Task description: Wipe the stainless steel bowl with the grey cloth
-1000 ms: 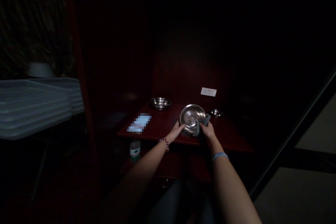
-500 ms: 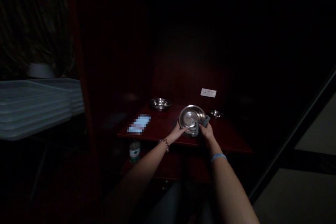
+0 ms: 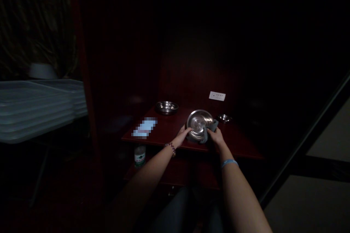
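Observation:
A shiny metal bowl (image 3: 197, 122) is tilted toward me above the front of a dark red desk (image 3: 175, 134). My left hand (image 3: 181, 136) grips its lower left rim, thumb on the inside. On the other side, my right hand (image 3: 216, 137) is closed on a grey cloth (image 3: 205, 135), which folds over the bowl's right rim. The fingers behind the bowl and cloth are hidden. Several nested metal bowls (image 3: 167, 107) sit at the back left of the desk, and a smaller metal dish (image 3: 224, 118) lies at the right.
A blurred-out bright rectangle (image 3: 144, 128) lies on the desk's left side. Below it, a bottle (image 3: 139, 156) stands on a lower shelf. A white socket plate (image 3: 217, 96) is on the back wall. Stacked translucent trays (image 3: 38, 111) stand at far left with a white bowl (image 3: 42, 71) behind.
My left hand has shifted slightly along the rim, and the cloth in my right hand has moved a little. The bowl stays in nearly the same place.

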The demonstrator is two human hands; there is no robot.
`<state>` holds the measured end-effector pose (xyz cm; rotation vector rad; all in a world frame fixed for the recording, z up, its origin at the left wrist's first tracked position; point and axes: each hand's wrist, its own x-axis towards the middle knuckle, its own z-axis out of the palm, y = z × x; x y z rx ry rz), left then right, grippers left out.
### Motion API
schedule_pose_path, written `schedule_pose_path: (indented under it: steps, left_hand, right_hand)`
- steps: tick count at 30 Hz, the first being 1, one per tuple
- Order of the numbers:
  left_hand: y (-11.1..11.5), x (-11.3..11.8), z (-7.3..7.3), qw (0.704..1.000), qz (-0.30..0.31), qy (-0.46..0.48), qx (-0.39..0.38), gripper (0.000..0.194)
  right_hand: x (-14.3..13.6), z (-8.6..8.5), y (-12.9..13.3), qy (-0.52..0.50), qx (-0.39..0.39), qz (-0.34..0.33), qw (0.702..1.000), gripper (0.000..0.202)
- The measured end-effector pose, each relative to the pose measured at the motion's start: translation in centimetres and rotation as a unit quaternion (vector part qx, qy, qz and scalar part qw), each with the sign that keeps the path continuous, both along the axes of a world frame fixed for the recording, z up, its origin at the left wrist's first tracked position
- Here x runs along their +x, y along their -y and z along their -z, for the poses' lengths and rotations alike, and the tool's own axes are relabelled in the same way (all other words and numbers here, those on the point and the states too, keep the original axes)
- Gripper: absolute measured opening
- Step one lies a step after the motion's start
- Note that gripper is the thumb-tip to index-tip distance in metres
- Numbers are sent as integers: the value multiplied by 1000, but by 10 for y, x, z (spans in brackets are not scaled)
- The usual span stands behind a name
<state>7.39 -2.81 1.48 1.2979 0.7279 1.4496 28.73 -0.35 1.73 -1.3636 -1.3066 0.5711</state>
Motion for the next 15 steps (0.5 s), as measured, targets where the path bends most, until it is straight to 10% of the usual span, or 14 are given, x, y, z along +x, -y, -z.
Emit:
schedule_pose_path:
  steps: [9,15]
  left_hand:
    - [-2,0,5,991,42,-92,87,106]
    - [0,0,2,992,45,-93,74,89]
  right_hand:
    - [5,-1,0,-48,-14,64,997,34]
    - [-10,-3,2,-39,-31,63,997,43]
